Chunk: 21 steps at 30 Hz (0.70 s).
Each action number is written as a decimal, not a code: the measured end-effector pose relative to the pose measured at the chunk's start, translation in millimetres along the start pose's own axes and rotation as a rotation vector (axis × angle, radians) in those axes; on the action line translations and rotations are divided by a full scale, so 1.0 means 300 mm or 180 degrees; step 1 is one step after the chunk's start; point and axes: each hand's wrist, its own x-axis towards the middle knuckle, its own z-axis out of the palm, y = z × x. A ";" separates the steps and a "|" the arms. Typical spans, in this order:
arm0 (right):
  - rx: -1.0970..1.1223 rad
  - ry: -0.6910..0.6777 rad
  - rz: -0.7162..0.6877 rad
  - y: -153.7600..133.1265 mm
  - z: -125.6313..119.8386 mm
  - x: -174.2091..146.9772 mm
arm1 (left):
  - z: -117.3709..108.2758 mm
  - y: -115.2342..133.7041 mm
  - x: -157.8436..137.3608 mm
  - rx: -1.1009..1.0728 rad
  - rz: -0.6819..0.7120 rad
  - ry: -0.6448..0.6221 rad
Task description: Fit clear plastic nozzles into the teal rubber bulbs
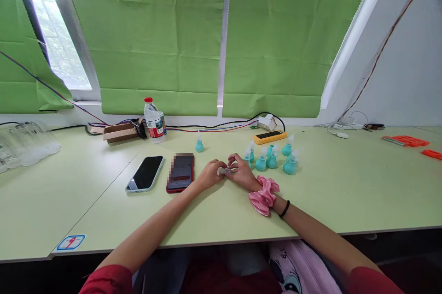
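The small piece [223, 171] looked like cloudy, see-through plastic. The scrunchie [263, 198] was shiny cloth (very crinkly!). The table [345, 188] looked smooth.

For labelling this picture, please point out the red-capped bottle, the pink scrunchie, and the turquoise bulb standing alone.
Red-capped bottle [155, 127]: head view, label.
Pink scrunchie [263, 195]: head view, fabric.
Lone turquoise bulb [199, 146]: head view, rounded body.

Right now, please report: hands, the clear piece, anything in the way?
Left hand, right hand: both on clear piece. Bottles stand close beyond right hand. Nothing seems to block.
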 end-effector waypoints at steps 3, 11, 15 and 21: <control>-0.0047 0.0034 0.0159 0.004 0.000 0.004 | -0.004 0.001 0.001 -0.0094 -0.0004 0.0202; -0.0160 0.0079 0.0052 -0.005 0.000 0.005 | 0.002 -0.002 0.003 -0.0151 0.0049 0.0324; -0.0182 0.0039 -0.0004 -0.003 0.001 0.003 | 0.006 0.001 0.002 -0.0246 0.0056 0.0328; -0.0185 0.0185 -0.0093 0.004 0.003 0.005 | 0.012 0.010 -0.004 -0.0225 -0.0114 0.0518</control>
